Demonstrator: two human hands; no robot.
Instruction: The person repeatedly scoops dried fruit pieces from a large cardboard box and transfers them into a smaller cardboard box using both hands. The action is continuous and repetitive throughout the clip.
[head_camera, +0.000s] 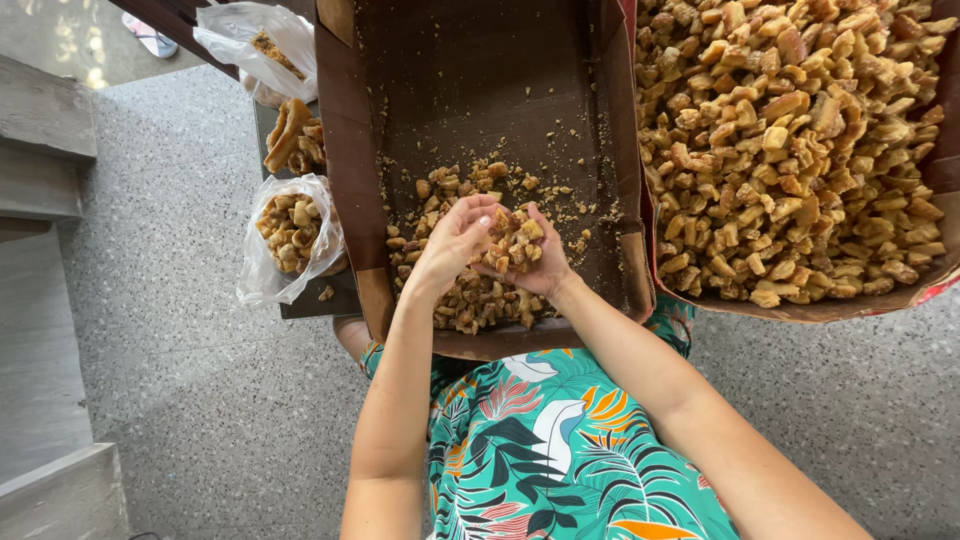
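Observation:
A brown cardboard box (470, 70) lies open in front of me, holding a thin scatter of golden fried snack pieces (470, 300) near its front edge. My right hand (540, 265) is cupped palm up with a heap of these pieces in it. My left hand (455, 240) rests over that heap from the left, fingers curled on the pieces. Both hands meet just above the box's front part.
A second box (935, 180) on the right is full of the same fried pieces. Three clear plastic bags (290, 235) with pieces sit on a dark board at the left. Speckled grey floor lies around, with concrete steps (40, 150) at far left.

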